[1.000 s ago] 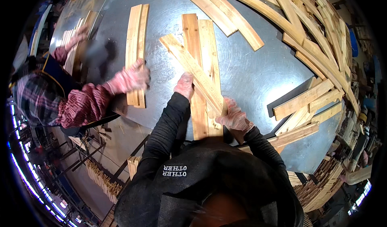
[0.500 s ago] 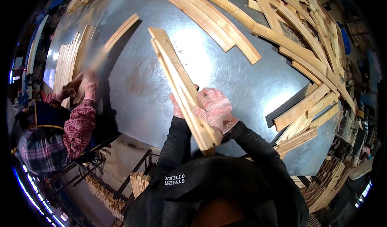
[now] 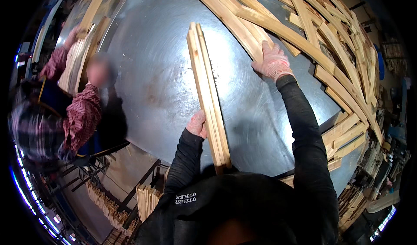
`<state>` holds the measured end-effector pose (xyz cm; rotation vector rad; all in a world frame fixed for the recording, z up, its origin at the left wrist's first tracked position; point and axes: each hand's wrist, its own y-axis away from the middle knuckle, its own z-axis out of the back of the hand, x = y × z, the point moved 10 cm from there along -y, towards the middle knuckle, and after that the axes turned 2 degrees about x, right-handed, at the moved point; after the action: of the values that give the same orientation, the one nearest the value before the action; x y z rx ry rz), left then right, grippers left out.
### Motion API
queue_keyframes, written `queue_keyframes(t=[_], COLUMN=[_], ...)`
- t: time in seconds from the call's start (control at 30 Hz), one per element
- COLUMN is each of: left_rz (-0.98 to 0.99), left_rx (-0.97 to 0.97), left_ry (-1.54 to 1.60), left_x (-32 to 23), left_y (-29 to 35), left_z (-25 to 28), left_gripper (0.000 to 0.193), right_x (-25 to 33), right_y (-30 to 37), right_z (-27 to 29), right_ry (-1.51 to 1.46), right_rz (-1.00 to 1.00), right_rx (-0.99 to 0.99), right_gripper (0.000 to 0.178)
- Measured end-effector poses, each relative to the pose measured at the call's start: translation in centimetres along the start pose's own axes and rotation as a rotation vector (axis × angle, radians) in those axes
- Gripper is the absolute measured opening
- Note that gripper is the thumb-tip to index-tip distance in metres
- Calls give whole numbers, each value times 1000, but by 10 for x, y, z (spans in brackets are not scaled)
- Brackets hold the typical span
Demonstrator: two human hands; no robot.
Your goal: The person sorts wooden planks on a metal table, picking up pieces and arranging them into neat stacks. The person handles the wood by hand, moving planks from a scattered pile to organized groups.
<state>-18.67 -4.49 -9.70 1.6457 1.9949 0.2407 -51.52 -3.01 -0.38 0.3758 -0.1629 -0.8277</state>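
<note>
A gloved left hand (image 3: 196, 124) is closed round a bundle of slats (image 3: 208, 98), at least three, above the steel table (image 3: 150, 86), apparently gripped together to keep them aligned. Farther out, the right hand (image 3: 275, 62) lies spread, fingers loosely extended, on two boards (image 3: 228, 21) (any grip is hidden), placed side by side within reach; beyond, a pile (image 3: 304, 17) defies counting.

White lettering (image 3: 186, 198) stood on the front of the wearer's black garment (image 3: 247, 190), left of its middle. It ran in two short rows of capitals, the same word in each, and appeared upside down.
</note>
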Motion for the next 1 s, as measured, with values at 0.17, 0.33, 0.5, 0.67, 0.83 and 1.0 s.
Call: queue_keyframes(t=[0.17,0.33,0.5,0.67,0.83,1.0], left_rz=[-99,-99,-73,-174,-442,-497], left_rx=[-316,-701,-736,-792,-671,-548], left_ry=[-1001,-1219,-1453,-1419,-1094,-748], left_x=[-55,-55,-35,-27,-38,-60], left_y=[-3,19,14,0,6,18], left_z=[22,5,-38,-34,-37,8], left_gripper=[71,96,133,112,82,76], right_x=[-17,1,70,-8,73,113], right_y=[77,209,271,152,156,149], right_z=[-29,-88,-110,-43,-113,-99], right_ry=[-54,-199,-206,-128,-106,-738], right_rz=[262,252,683,220,352,393], right_rx=[-374,-190,-157,-365,-404,21], right_gripper=[29,32,55,84,85,79])
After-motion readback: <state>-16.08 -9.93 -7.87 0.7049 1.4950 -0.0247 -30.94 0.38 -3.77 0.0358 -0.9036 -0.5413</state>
